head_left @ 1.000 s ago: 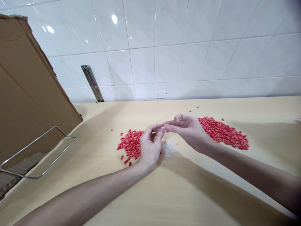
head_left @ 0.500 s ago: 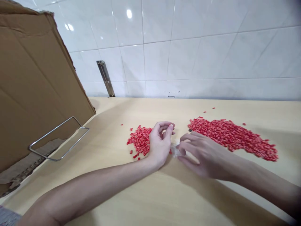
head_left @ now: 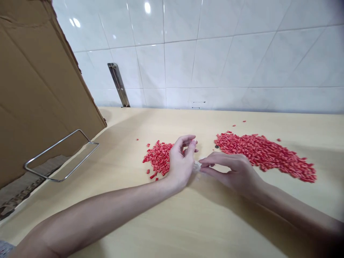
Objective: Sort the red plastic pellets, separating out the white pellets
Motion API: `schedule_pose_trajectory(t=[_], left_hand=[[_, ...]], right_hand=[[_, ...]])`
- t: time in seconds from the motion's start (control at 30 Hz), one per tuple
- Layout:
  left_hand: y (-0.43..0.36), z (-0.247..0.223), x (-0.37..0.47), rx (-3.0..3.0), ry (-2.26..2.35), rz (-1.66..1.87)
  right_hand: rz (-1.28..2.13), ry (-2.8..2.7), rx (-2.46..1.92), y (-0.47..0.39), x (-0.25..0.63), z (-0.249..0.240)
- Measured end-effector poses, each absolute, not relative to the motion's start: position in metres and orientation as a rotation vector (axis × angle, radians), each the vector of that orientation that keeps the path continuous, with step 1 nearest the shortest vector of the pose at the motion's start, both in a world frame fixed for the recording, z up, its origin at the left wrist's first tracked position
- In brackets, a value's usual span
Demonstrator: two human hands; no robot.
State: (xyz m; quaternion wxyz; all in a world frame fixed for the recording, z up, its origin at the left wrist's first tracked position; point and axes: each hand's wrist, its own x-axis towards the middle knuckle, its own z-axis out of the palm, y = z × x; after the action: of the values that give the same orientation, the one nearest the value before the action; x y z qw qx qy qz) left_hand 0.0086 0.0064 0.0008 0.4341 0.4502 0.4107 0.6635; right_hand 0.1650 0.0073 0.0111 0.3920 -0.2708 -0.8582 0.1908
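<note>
Translucent bits [head_left: 197, 166] touched by right hand [head_left: 236, 172], fingertips nearly together, left hand [head_left: 180, 163] curled, both grips unclear

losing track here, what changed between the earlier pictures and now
The right hand moved off the left hand and down to the whitish pieces, its fingertips now at them. The left hand, smaller red pile and larger red pile stayed put.

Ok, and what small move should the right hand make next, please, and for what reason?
Probably a light pinch by the right hand at the small whitish pile: its fingertips are right there, and the left hand is close beside, thumb and finger together. I cannot tell whether those hold anything.
</note>
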Motion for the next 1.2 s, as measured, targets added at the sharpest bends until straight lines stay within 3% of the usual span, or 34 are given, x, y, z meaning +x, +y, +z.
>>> schedule_pose_trajectory(t=[0.4, 0.77, 1.2], left_hand=[[0.006, 0.002, 0.009, 1.157, 1.056, 1.601], [0.005, 0.004, 0.009, 1.173, 1.118, 1.528], [0.006, -0.002, 0.008, 1.206, 1.042, 1.402]], right_hand=[[1.097, -1.691, -0.835, 0.013, 0.176, 0.004], [1.258, -1.209, -0.955, 0.027, 0.188, -0.003], [1.338, -1.317, -0.880, 0.023, 0.188, -0.005]])
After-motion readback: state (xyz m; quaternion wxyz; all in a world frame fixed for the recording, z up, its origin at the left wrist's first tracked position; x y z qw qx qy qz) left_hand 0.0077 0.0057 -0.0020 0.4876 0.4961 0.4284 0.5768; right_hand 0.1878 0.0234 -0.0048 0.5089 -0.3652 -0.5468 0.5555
